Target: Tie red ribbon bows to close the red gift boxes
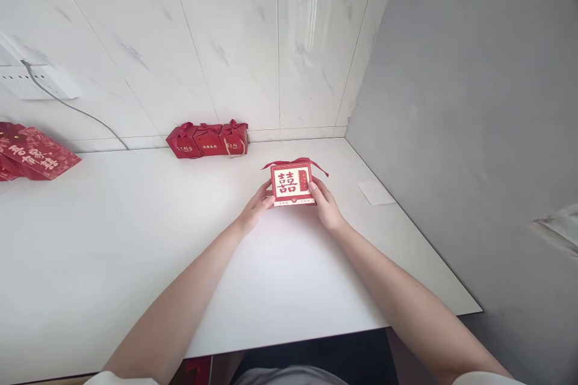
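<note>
Between my two hands is a red and white gift box (292, 185) with large red characters on its front and a red ribbon (289, 162) along its top. My left hand (256, 207) grips the box's left side, thumb at the lower left corner. On the right side, my right hand (327, 203) holds it with the thumb pressed on the front face. The fingers behind the box are mostly hidden. I cannot tell whether its bottom touches the table.
Three red ribboned boxes (208, 141) stand in a row by the tiled wall. A red patterned bag or box (38, 153) sits far left, below a socket (38, 81) with a grey cable (85, 113). A white square (376, 192) lies right on the white table (112, 240).
</note>
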Motion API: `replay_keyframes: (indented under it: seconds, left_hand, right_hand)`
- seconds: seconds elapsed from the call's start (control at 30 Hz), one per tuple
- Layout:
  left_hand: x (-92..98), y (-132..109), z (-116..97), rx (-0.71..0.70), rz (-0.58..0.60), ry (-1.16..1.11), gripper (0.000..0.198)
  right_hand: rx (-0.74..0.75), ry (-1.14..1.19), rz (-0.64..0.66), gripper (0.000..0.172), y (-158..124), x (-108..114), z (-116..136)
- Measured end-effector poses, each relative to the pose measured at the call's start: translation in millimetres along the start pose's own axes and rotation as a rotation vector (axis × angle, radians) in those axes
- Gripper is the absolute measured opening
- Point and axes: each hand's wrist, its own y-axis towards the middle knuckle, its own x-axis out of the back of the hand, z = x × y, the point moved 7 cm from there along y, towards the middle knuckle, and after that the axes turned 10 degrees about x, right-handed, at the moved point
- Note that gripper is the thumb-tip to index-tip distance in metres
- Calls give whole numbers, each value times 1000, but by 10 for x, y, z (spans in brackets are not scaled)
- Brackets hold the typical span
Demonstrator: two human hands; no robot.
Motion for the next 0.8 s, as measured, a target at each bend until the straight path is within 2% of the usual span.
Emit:
replay_keyframes:
  seconds: [0.17, 0.33, 0.4, 0.5, 0.53, 0.7, 0.8]
  left_hand:
    - [15, 15, 2, -9, -21, 4, 70]
    - [-38, 17, 10, -12, 9, 15, 60]
    - [-31, 37, 61, 0, -61, -21, 62]
    - [9, 37, 93, -32, -245, -88, 73]
    - [-4, 31, 77, -55, -262, -99, 74]
    - [-174, -2, -79, -116, -70, -88, 69]
    - [-136, 7, -66, -93, -88, -140, 60]
  right_hand:
    - [3, -59, 2, 57, -15, 13, 14]
    - [-8, -157, -24, 61, -14, 70, 13]
    - [14, -188, -70, 64, -28, 86, 30]
    - [116, -294, -137, 70, -77, 75, 122]
    - [155, -333, -142, 71, -99, 55, 160]
    - [384, -445, -21, 62, -203, -136, 351]
    - [404, -382, 71, 62, -219, -200, 358]
